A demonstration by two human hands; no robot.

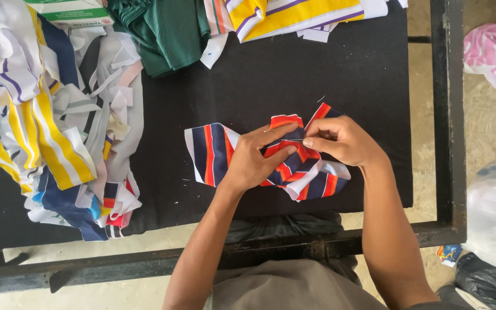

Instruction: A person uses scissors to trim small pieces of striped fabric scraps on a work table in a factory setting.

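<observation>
Both hands pinch the navy, red and white striped fabric piece [271,158]: left hand [256,158] pressing its middle, right hand [340,140] gripping a fold. Its long axis runs left-right near the black worktop's [328,74] front edge. Bare black surface lies behind; yellow-striped scraps [47,126] crowd the left edge.

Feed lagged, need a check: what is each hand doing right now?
Left hand: closed on the navy, orange and white striped fabric piece, pressing it to the black table.
Right hand: fingertips pinched shut on the same fabric.

Both hands [294,152] on striped fabric [213,154]
</observation>
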